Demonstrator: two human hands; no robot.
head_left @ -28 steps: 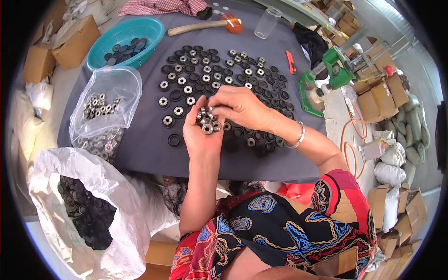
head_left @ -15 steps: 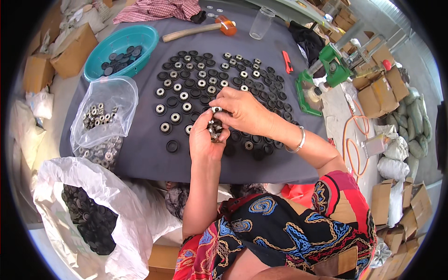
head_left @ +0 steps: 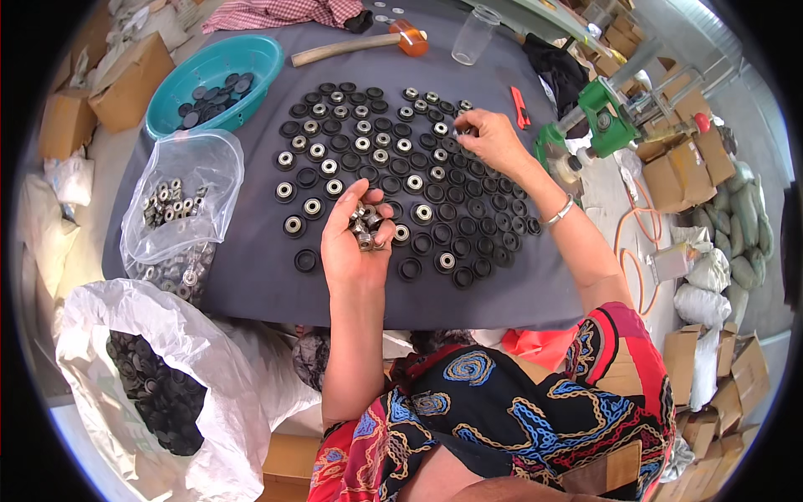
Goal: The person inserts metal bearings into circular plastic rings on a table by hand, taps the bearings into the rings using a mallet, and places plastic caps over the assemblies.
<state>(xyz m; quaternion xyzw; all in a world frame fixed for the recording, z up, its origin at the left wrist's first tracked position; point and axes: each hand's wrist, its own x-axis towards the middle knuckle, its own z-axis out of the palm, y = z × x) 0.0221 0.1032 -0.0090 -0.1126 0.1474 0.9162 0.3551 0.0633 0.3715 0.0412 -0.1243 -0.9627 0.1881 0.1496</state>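
Note:
Cupped in my left hand [head_left: 353, 243] is a pile of small metal ball bearings [head_left: 365, 227], fingers curled around them. My right hand [head_left: 493, 142] reaches over the far right part of the layout, fingertips pinched on a bearing [head_left: 470, 131] that they mostly hide. Beneath both hands, many round black plastic caps [head_left: 307, 261] lie in loose rows on the dark grey cloth. Some caps have a silver bearing seated in them, such as the one with a bearing [head_left: 293, 225] at the near left; others are bare black rings.
Left of the caps stand a teal basin [head_left: 272, 63] with black discs, a clear bag [head_left: 227, 171] of bearings, and a white sack [head_left: 242, 402] of black parts. A mallet [head_left: 347, 50], glass [head_left: 477, 35] and red cutter [head_left: 520, 107] lie farther off. A green press [head_left: 604, 117] stands right.
My right hand has left my left hand and moved right and away, over the far right caps. My left hand has shifted slightly left, still holding its bearings.

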